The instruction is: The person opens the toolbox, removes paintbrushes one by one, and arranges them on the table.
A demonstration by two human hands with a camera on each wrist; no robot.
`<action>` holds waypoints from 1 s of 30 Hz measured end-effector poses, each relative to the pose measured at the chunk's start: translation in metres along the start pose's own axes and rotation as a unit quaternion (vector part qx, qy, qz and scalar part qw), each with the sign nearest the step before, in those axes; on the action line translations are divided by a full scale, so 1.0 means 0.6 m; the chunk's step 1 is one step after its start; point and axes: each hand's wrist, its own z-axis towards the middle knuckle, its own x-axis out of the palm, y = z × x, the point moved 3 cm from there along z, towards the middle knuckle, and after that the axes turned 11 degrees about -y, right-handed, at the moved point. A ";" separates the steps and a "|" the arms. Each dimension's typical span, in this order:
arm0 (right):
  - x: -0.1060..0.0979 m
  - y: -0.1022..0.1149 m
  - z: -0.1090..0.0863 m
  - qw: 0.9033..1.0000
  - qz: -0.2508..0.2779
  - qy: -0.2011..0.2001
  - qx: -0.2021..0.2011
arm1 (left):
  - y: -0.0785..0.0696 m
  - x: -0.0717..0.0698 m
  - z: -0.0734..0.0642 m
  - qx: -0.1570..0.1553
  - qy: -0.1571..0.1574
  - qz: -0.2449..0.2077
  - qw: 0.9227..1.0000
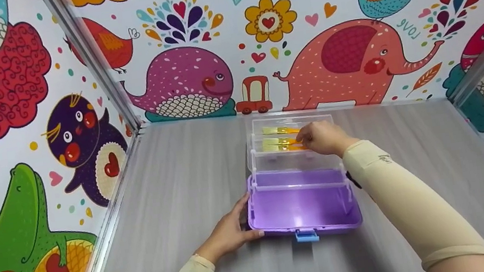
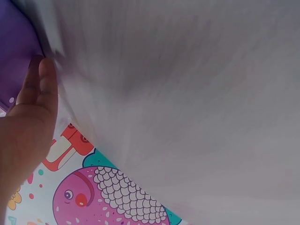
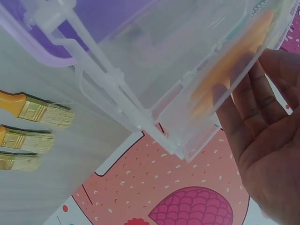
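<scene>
A purple storage box (image 1: 302, 203) stands on the table with its clear trays (image 1: 270, 165) folded out at the back. Paintbrushes (image 1: 274, 143) with pale bristles and orange handles lie in the rearmost tray. My right hand (image 1: 326, 137) pinches a brush handle there; in the right wrist view its fingers (image 3: 241, 105) reach over the tray's edge, with orange handles (image 3: 229, 70) blurred behind the clear plastic. My left hand (image 1: 228, 234) grips the box's front left corner, thumb at the front rim and fingers along the side wall. A blue latch (image 1: 307, 235) hangs at the front.
Three more paintbrushes (image 3: 37, 112) lie on the table to the right of the box, hidden by my right arm in the head view. The grey table (image 1: 172, 184) meets printed walls (image 1: 323, 8) at the back and left, with a metal corner post (image 1: 91, 57).
</scene>
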 end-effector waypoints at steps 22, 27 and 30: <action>-0.005 -0.002 0.006 0.998 0.034 0.043 0.023 | 0.000 0.001 0.002 0.003 0.003 0.009 1.000; -0.004 -0.007 0.006 0.997 0.059 0.051 0.021 | 0.001 0.001 0.001 0.005 0.003 0.000 1.000; -0.004 -0.006 0.007 0.996 0.067 0.059 0.023 | 0.001 0.000 0.001 0.003 0.003 0.003 1.000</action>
